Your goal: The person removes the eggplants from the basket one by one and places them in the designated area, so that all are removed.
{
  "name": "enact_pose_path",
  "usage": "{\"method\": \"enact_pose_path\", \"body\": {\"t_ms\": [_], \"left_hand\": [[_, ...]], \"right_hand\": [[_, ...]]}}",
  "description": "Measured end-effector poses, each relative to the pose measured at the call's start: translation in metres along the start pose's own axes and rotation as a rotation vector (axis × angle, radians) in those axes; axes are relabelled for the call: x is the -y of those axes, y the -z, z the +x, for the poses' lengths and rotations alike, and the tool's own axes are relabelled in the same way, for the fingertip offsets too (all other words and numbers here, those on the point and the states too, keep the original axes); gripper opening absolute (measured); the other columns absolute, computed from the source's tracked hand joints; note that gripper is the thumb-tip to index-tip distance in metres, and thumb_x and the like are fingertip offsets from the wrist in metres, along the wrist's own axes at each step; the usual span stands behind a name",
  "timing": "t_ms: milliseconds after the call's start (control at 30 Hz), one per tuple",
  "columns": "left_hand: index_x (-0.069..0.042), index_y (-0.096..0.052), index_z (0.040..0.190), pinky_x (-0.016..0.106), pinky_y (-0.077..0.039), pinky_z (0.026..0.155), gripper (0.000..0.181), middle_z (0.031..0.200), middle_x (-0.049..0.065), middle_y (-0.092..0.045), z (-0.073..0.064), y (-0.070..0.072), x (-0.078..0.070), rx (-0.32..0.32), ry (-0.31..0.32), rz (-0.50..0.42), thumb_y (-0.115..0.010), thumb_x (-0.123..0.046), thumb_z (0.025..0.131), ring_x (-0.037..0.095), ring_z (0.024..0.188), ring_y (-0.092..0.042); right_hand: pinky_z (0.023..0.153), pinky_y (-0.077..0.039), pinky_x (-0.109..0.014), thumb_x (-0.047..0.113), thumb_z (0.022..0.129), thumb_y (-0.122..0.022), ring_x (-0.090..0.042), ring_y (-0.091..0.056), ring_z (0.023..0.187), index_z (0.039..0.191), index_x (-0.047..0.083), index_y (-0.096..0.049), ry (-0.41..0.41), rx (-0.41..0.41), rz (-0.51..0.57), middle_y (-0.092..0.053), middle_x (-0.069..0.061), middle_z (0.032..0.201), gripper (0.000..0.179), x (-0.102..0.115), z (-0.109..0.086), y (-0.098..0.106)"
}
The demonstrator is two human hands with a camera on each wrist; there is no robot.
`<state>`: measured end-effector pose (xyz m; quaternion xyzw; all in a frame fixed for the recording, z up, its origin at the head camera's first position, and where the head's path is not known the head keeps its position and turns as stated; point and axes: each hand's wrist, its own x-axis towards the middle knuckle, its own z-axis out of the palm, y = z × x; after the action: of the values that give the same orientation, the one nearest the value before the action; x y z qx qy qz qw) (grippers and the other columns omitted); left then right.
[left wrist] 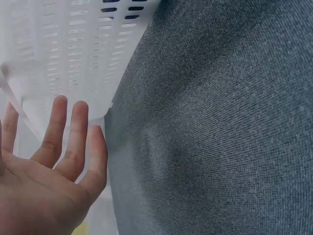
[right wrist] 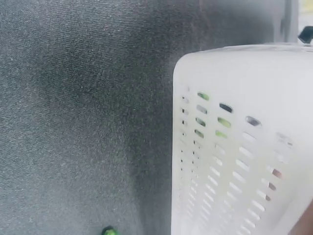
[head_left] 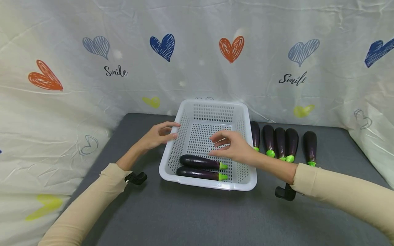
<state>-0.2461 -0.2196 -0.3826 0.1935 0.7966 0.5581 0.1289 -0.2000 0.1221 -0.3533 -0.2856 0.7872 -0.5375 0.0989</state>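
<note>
Over the white perforated plastic basket [head_left: 203, 184], the R hand [head_left: 235, 147] hung empty, fingers loosely curved w/ a gap to the thumb. 5 glossy dark-purple, green-tipped eggplants [head_left: 279, 141] lay on the grey counter [head_left: 197, 218] to its right, long axes approx front-to-back; the L hand [head_left: 155, 135], relaxed by the basket's left rim, was farther off. 2 more eggplants [head_left: 198, 162] lay crosswise inside.

Soft, even light fills the head view; glossy eggplants [head_left: 198, 161] glint and the basket [head_left: 197, 182] faintly shadows the tabletop [head_left: 184, 218]. The right wrist view is hazy, the basket's white washed out.
</note>
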Motion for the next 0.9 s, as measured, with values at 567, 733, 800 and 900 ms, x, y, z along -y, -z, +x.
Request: {"method": "enact_pose_path", "body": {"t_ms": [567, 733, 800, 900], "left_hand": [[-0.019, -0.056, 0.145, 0.053, -0.053, 0.089, 0.047, 0.128, 0.015, -0.061, 0.000, -0.001, -0.001, -0.010, 0.010, 0.026, -0.069, -0.027, 0.100, 0.031, 0.114, -0.062], [-0.017, -0.055, 0.145, 0.053, -0.053, 0.089, 0.048, 0.129, 0.016, -0.061, 0.000, -0.001, 0.000, -0.005, 0.000, 0.024, -0.068, -0.026, 0.101, 0.032, 0.114, -0.062], [-0.017, -0.055, 0.145, 0.053, -0.052, 0.090, 0.047, 0.128, 0.016, -0.062, 0.000, -0.001, 0.000, -0.004, -0.006, 0.025, -0.068, -0.026, 0.101, 0.032, 0.114, -0.062], [-0.017, -0.055, 0.146, 0.053, -0.053, 0.089, 0.047, 0.128, 0.016, -0.062, 0.000, -0.001, 0.001, -0.003, -0.011, 0.027, -0.068, -0.026, 0.101, 0.031, 0.114, -0.062]], "right_hand": [[0.084, -0.056, -0.033, 0.011, 0.084, -0.086, -0.025, -0.066, 0.105, 0.122, 0.002, -0.065, 0.003, 0.026, -0.069, -0.064, -0.008, 0.118, 0.044, 0.024, 0.030, 0.006], [0.085, -0.056, -0.034, 0.015, 0.085, -0.086, -0.025, -0.066, 0.106, 0.123, 0.004, -0.066, 0.015, 0.031, -0.104, -0.065, -0.007, 0.118, 0.045, 0.035, 0.041, 0.004], [0.085, -0.056, -0.035, 0.015, 0.086, -0.086, -0.026, -0.066, 0.107, 0.124, 0.004, -0.066, 0.015, 0.035, -0.097, -0.064, -0.007, 0.119, 0.045, 0.039, 0.046, 0.001], [0.086, -0.056, -0.036, 0.016, 0.086, -0.085, -0.024, -0.066, 0.107, 0.126, 0.005, -0.065, 0.005, 0.042, -0.068, -0.064, -0.006, 0.120, 0.046, 0.042, 0.052, -0.004]]}}
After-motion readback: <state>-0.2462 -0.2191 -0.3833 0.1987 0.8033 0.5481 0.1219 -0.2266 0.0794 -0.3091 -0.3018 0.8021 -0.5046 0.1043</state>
